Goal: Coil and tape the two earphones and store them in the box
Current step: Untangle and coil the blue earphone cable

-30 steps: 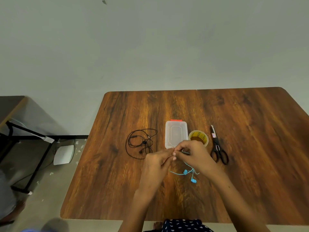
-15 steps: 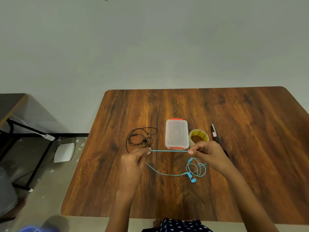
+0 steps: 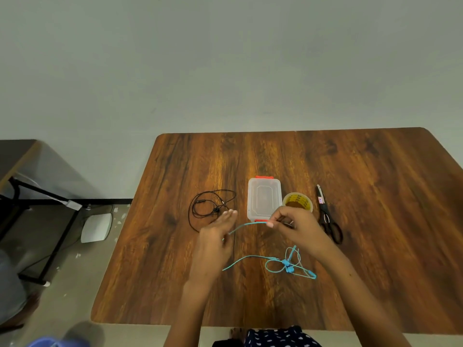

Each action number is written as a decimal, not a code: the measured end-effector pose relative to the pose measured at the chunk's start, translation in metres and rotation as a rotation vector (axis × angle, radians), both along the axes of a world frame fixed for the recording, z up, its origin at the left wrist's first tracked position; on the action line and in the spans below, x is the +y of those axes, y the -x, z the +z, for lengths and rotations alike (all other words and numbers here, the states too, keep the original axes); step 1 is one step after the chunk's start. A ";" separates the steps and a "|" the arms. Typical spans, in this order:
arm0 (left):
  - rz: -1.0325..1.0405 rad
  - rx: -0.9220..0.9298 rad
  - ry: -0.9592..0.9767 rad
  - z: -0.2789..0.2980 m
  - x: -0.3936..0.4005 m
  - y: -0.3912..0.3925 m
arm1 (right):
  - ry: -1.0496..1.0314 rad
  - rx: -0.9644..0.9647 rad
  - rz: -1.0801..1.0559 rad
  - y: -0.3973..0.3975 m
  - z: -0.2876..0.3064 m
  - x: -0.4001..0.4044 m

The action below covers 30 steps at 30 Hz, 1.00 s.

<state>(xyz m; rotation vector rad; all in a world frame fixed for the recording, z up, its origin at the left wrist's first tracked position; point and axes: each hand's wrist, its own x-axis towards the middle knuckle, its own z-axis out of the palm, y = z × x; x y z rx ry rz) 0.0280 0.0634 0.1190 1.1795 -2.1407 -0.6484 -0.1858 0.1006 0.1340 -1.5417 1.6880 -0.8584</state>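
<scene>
Pinching blue earphone point(image 3: 283, 262) cord: right hand point(image 3: 298, 227) | left hand point(image 3: 215, 242) fingers straight, cord across | box point(image 3: 263, 199) lidded

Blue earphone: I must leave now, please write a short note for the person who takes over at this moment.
Right hand: pinches the blue earphone cord near the box.
Left hand: fingers straight, cord passing by the palm; real grip cannot be told.
Blue earphone: mostly loose on the table, buds tangled in front of the right hand, not coiled.
Black earphone: lies loose, left of the box, untouched.
Box: lid on, holds nothing visible.
Tape and scissors: right of the box, unused.
Done: nothing finished.
Left: coil and tape both, open box, store.
</scene>
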 end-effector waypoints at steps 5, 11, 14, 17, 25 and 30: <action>-0.108 0.161 -0.003 0.008 0.009 0.023 | 0.021 -0.037 0.084 -0.022 0.005 -0.003; 0.007 0.136 0.038 0.005 -0.004 0.003 | -0.007 -0.110 0.036 0.004 0.000 0.001; 0.074 0.138 0.021 -0.004 -0.009 -0.012 | -0.015 -0.113 -0.044 0.024 -0.008 0.009; 0.077 0.108 0.014 -0.008 -0.009 -0.015 | -0.038 -0.109 -0.080 0.027 -0.015 0.011; -0.016 -0.198 0.074 -0.003 -0.003 0.004 | -0.012 -0.058 -0.076 0.014 -0.013 0.004; -0.146 0.052 0.005 0.006 0.007 0.030 | 0.023 -0.058 0.036 -0.014 -0.009 -0.002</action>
